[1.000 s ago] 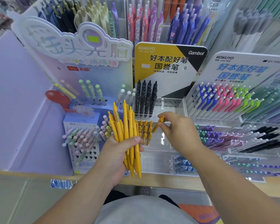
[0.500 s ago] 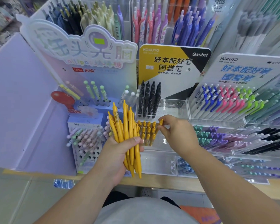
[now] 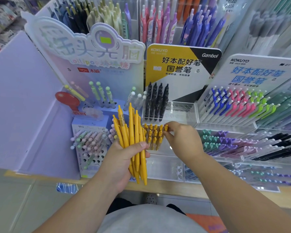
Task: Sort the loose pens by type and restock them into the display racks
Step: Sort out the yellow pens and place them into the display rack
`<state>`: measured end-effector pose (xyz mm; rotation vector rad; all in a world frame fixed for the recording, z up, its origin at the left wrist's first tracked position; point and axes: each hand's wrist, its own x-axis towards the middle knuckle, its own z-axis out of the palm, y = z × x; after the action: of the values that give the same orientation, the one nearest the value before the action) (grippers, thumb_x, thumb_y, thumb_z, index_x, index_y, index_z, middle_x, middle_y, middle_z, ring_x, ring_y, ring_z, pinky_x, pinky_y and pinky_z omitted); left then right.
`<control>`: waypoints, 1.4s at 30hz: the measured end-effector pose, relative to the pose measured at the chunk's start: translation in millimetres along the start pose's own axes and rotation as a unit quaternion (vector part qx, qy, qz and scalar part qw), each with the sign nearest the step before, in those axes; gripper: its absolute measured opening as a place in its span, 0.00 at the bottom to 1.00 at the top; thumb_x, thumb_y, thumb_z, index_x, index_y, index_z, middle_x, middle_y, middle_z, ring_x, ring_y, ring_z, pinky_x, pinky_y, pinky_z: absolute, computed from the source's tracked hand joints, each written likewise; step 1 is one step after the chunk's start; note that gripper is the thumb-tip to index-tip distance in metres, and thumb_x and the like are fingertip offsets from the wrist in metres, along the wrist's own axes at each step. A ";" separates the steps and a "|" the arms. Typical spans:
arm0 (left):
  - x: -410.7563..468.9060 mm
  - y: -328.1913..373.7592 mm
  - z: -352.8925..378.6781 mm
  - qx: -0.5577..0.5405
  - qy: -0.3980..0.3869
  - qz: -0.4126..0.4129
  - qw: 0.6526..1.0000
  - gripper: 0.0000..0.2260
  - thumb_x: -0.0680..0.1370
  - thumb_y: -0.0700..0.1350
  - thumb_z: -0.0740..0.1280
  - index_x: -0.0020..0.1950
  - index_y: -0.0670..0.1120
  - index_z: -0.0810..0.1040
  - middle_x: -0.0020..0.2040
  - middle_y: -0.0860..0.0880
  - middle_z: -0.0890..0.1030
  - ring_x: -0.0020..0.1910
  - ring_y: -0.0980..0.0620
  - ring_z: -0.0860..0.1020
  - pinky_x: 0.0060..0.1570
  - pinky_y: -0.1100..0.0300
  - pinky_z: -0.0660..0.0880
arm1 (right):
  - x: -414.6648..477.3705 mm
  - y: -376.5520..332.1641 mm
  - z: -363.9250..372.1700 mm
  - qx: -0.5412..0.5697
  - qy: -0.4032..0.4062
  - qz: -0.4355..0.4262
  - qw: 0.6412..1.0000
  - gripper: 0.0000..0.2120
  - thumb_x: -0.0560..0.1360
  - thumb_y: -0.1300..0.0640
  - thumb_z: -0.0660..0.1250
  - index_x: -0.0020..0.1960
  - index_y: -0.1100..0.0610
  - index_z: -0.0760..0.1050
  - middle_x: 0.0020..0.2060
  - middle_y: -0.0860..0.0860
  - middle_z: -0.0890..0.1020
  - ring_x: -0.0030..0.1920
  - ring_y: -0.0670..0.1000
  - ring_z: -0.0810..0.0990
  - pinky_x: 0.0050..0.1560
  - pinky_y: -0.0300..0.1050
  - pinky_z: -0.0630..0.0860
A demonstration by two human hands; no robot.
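Partway through. Gripping a bundle of yellow pens (image 3: 135, 132) in the left hand (image 3: 123, 159), fingers curled; pinching a single pen (image 3: 166, 127) with the right hand (image 3: 183, 140) over the clear rack (image 3: 166, 149), beside racked pens (image 3: 154, 137). Bundle left to place.

A lilac partition panel (image 3: 23, 98) stood at the left, and a red lollipop-shaped decoration (image 3: 67, 100) sat just beside it, below a pastel cloud-shaped header card (image 3: 91, 47). To the right rose a yellow-and-black Kokuyo card (image 3: 180, 64) marked "Gambol" and, beside it, a white Kokuyo card (image 3: 252, 73) with blue lettering. A pale wooden shelf edge (image 3: 175, 189) ran across the front, with a blue-and-white striped item (image 3: 66, 188) just under it, grey floor tiles (image 3: 12, 199) at lower left, and a grey shirt (image 3: 146, 219) next to an orange object (image 3: 207, 222) at the bottom.
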<state>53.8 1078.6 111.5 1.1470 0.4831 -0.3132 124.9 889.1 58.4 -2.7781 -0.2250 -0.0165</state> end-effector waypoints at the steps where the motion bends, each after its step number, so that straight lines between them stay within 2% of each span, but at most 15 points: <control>1: -0.8 -0.3 0.1 0.002 -0.005 0.000 1.000 0.17 0.66 0.42 0.74 0.54 0.41 0.80 0.42 0.42 0.84 0.37 0.47 0.83 0.36 0.55 0.80 | -1.7 -0.4 -1.9 0.004 -0.007 0.009 1.000 0.09 0.78 0.47 0.66 0.51 0.52 0.79 0.44 0.50 0.86 0.40 0.55 0.83 0.40 0.48 0.79; 4: -3.7 -1.3 2.1 0.010 -0.027 0.003 1.000 0.13 0.67 0.41 0.73 0.50 0.41 0.81 0.41 0.41 0.84 0.35 0.48 0.83 0.34 0.57 0.79 | -13.4 -2.4 -18.9 0.059 0.017 0.047 0.997 0.08 0.78 0.51 0.68 0.54 0.52 0.79 0.45 0.46 0.85 0.38 0.51 0.81 0.40 0.46 0.78; 7: -4.7 0.3 5.5 0.011 -0.048 0.004 0.999 0.09 0.67 0.39 0.74 0.46 0.43 0.83 0.40 0.40 0.83 0.34 0.47 0.82 0.33 0.57 0.78 | -27.0 -14.4 -46.8 0.210 0.052 0.085 0.973 0.04 0.77 0.55 0.69 0.51 0.52 0.79 0.39 0.45 0.83 0.33 0.46 0.79 0.37 0.44 0.76; 8: -4.6 0.9 7.3 0.012 -0.058 0.004 0.998 0.08 0.67 0.38 0.75 0.45 0.44 0.83 0.40 0.40 0.83 0.34 0.47 0.82 0.33 0.57 0.78 | -30.0 -20.2 -55.9 0.295 0.032 0.100 0.950 0.02 0.77 0.56 0.70 0.49 0.52 0.80 0.37 0.46 0.83 0.32 0.47 0.79 0.36 0.44 0.76; 10: -5.3 2.1 12.5 0.013 -0.087 0.001 0.996 0.07 0.68 0.37 0.76 0.44 0.46 0.85 0.40 0.40 0.83 0.34 0.47 0.82 0.33 0.56 0.79 | -34.3 -31.0 -72.1 0.459 -0.056 0.122 0.878 0.04 0.77 0.56 0.70 0.50 0.52 0.83 0.38 0.50 0.84 0.33 0.47 0.79 0.33 0.40 0.73; 12: -6.8 3.0 19.3 0.015 -0.118 -0.003 0.993 0.07 0.69 0.39 0.73 0.46 0.47 0.85 0.40 0.41 0.83 0.34 0.47 0.82 0.34 0.56 0.79 | -36.7 -33.7 -80.7 0.536 -0.137 0.130 0.823 0.06 0.78 0.56 0.69 0.53 0.54 0.83 0.38 0.51 0.83 0.35 0.46 0.77 0.32 0.39 0.71; 13: -7.6 3.2 22.7 0.018 -0.132 -0.004 0.991 0.08 0.70 0.39 0.72 0.47 0.47 0.85 0.40 0.41 0.83 0.35 0.47 0.82 0.34 0.56 0.79 | -37.7 -33.1 -82.9 0.547 -0.159 0.126 0.812 0.07 0.78 0.57 0.69 0.53 0.56 0.83 0.36 0.51 0.81 0.35 0.45 0.76 0.33 0.39 0.71; 16: -7.3 2.0 30.6 0.027 -0.147 -0.003 0.989 0.09 0.70 0.39 0.72 0.49 0.47 0.85 0.41 0.41 0.83 0.36 0.47 0.82 0.35 0.57 0.79 | -39.3 -27.6 -81.9 0.544 -0.167 0.124 0.813 0.08 0.77 0.58 0.70 0.53 0.60 0.83 0.32 0.50 0.78 0.34 0.43 0.74 0.34 0.38 0.70; 22: -5.4 -4.0 36.4 0.022 -0.137 -0.017 0.990 0.09 0.69 0.41 0.72 0.48 0.47 0.86 0.42 0.40 0.83 0.35 0.47 0.82 0.34 0.56 0.79 | -41.1 -16.1 -78.4 0.564 -0.151 0.149 0.798 0.05 0.77 0.61 0.69 0.49 0.63 0.81 0.36 0.54 0.80 0.36 0.47 0.75 0.34 0.40 0.69; 24: -2.9 -5.7 35.1 0.010 -0.120 -0.021 0.992 0.13 0.69 0.41 0.72 0.53 0.44 0.84 0.43 0.39 0.83 0.35 0.45 0.82 0.33 0.56 0.78 | -40.1 -11.3 -81.3 0.594 -0.141 0.154 0.777 0.05 0.76 0.62 0.70 0.47 0.64 0.79 0.39 0.57 0.82 0.35 0.48 0.77 0.32 0.40 0.69; 27: 0.9 -7.4 27.9 0.014 -0.092 -0.016 0.996 0.15 0.68 0.41 0.72 0.55 0.42 0.82 0.43 0.40 0.83 0.35 0.44 0.82 0.32 0.56 0.78 | -36.5 -0.7 -90.5 0.652 -0.085 0.161 0.736 0.07 0.70 0.58 0.74 0.43 0.59 0.77 0.42 0.60 0.84 0.35 0.50 0.80 0.31 0.38 0.71; 30: 2.2 -8.7 17.8 0.029 -0.086 -0.013 0.996 0.11 0.69 0.41 0.72 0.51 0.46 0.85 0.43 0.40 0.83 0.36 0.46 0.82 0.34 0.56 0.78 | -32.9 10.7 -99.9 0.634 0.010 0.132 0.762 0.07 0.68 0.58 0.73 0.42 0.58 0.76 0.38 0.58 0.84 0.35 0.50 0.82 0.32 0.39 0.76; 33: 3.1 -10.9 9.6 0.029 -0.073 -0.015 0.997 0.10 0.69 0.41 0.73 0.49 0.48 0.86 0.43 0.41 0.83 0.36 0.47 0.81 0.34 0.56 0.77 | -28.9 16.4 -101.3 0.536 0.071 0.104 0.835 0.04 0.73 0.64 0.72 0.45 0.59 0.78 0.37 0.56 0.84 0.35 0.50 0.83 0.36 0.42 0.80; 36: 4.1 -12.7 7.1 0.014 -0.047 -0.016 0.999 0.14 0.70 0.39 0.75 0.55 0.44 0.83 0.43 0.40 0.83 0.35 0.47 0.81 0.35 0.55 0.77 | -26.0 14.2 -90.1 0.445 0.074 0.077 0.889 0.06 0.73 0.63 0.74 0.47 0.58 0.78 0.40 0.53 0.85 0.41 0.53 0.84 0.43 0.47 0.83; 42: 5.8 -10.7 7.0 -0.020 -0.026 -0.010 0.999 0.16 0.69 0.41 0.72 0.56 0.43 0.81 0.42 0.41 0.83 0.35 0.47 0.81 0.36 0.54 0.77 | -23.4 6.8 -55.9 0.360 0.050 0.059 0.930 0.07 0.73 0.60 0.75 0.46 0.52 0.79 0.39 0.47 0.84 0.41 0.48 0.83 0.46 0.51 0.82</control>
<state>55.1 1068.0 102.3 1.0933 0.4541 -0.3493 103.8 859.8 107.6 -2.0442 -0.0226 -0.0366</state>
